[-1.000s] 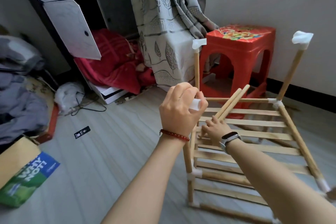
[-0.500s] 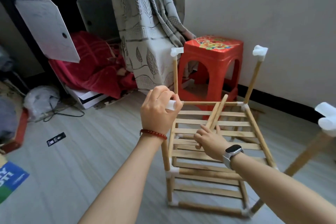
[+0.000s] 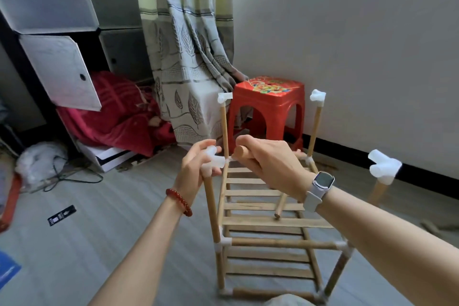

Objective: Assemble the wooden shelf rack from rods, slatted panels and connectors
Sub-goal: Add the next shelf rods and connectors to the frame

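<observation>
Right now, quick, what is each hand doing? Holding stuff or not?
Left hand: pinches the white connector on top of the near-left post.
Right hand: grips a loose wooden rod, its end aimed at that connector.

We take the half-built rack [image 3: 268,228] as our landmark. To its left the grey floor [image 3: 119,226] lies open for a reach, with only a small black tag [image 3: 60,215] on it and a tangle of cable [image 3: 72,174] further out. Behind the rack the red stool [image 3: 268,107] and the hanging curtain [image 3: 188,62] crowd the far posts. To its right the wall [image 3: 360,57] runs near. Above its upper slats our left hand [image 3: 196,169], on a white connector [image 3: 213,160], and our right hand [image 3: 270,161], gripping a rod [image 3: 280,206], fill the gap between the near-left and far-left posts. The right near post's connector [image 3: 383,166] juts up.
</observation>
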The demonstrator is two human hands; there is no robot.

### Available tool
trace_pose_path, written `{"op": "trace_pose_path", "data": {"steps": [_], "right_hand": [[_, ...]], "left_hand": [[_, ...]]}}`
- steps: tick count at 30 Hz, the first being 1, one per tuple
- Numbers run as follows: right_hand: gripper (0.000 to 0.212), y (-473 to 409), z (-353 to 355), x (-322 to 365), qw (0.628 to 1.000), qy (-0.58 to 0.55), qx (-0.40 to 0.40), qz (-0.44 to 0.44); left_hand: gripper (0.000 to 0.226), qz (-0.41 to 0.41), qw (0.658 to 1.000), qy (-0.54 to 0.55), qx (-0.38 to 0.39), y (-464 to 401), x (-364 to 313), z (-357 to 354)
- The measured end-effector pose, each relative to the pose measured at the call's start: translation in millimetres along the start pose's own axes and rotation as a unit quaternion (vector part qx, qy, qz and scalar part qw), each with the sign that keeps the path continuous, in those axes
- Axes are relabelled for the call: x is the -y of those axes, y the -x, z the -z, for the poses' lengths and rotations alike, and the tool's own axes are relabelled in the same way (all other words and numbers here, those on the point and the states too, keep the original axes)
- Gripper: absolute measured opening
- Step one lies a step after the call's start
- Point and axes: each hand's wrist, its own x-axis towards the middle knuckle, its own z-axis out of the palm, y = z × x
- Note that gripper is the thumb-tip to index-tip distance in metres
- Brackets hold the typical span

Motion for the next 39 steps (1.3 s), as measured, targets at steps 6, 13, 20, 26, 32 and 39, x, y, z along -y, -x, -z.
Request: {"op": "trace_pose_path", "data": {"steps": [6, 13, 20, 26, 32, 39], "right_hand": [[0.028, 10.5, -4.1, -0.9, 0.992, 0.087, 0.090, -0.027], [0.036, 20.9, -3.6, -0.6, 0.976, 0.155, 0.153, -0.005], [0.040, 3.5, 11.1, 15.6, 0.998, 0.009, 0.033, -0.044], [0.035, -19.8, 7.4, 18.3, 0.979, 0.097, 0.112, -0.139], [0.027, -0.7, 14.2, 7.7, 0.947, 0.143, 0.233, -0.169], [0.023, 6.7, 12.1, 8.8, 0.953, 0.126, 0.240, -0.137]], "left_hand": [[0.018, -0.003, 0.994, -0.085, -0.069, 3.9, 6.7, -9.8], [0.021, -0.024, 0.988, -0.116, -0.097, 6.1, 14.5, -8.8], [0.017, -0.032, 0.986, -0.114, -0.119, 7.6, 13.6, -10.8], [0.014, -0.043, 0.985, -0.109, -0.128, 8.9, 10.0, -15.7], [0.012, -0.028, 0.986, -0.104, -0.129, 7.6, 14.6, -9.1], [0.012, -0.039, 0.987, -0.100, -0.119, 6.1, 15.3, -9.2]]}}
